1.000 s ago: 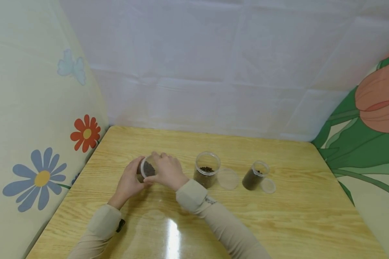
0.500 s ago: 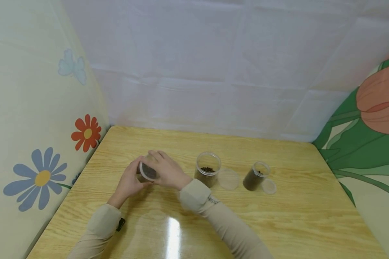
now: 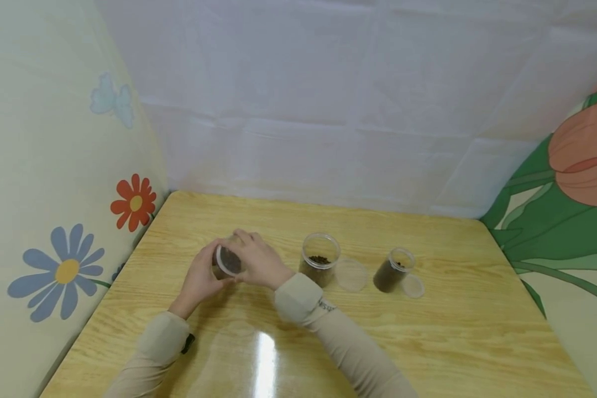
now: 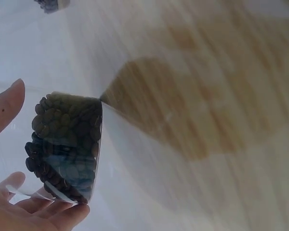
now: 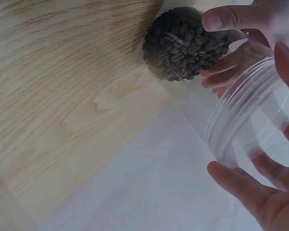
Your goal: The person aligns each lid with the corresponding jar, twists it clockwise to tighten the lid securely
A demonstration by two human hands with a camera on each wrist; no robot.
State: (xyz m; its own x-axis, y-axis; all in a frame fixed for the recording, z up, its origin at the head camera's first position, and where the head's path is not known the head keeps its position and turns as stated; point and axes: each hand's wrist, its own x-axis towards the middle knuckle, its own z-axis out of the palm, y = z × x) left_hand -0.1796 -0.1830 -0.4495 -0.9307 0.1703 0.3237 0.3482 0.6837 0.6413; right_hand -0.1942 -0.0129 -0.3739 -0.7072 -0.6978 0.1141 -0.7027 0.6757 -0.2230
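A clear jar of dark coffee beans [image 5: 180,45] is held at the left of the table, tilted with its top toward the right. My left hand [image 3: 201,278] grips the jar's side, thumb across from the fingers, as the left wrist view shows beside the beans [image 4: 70,139]. My right hand [image 3: 262,263] has its fingers spread round a clear screw lid [image 5: 269,106] at the jar's mouth. In the right wrist view the lid's ridged edge lies between the right thumb and fingers. The palm hides part of the lid in the head view.
Right of the hands stands a wide open jar [image 3: 312,275] partly filled with beans, its round lid [image 3: 351,275] lying beside it. Farther right is a narrower open jar [image 3: 388,277] of beans with a small lid [image 3: 413,286]. A pale cloth [image 3: 298,138] hangs behind the table.
My right fingers have shifted leftward round the lid at the jar's mouth. The left hand keeps its grip and the jar has moved only slightly. The other jars stay in place.
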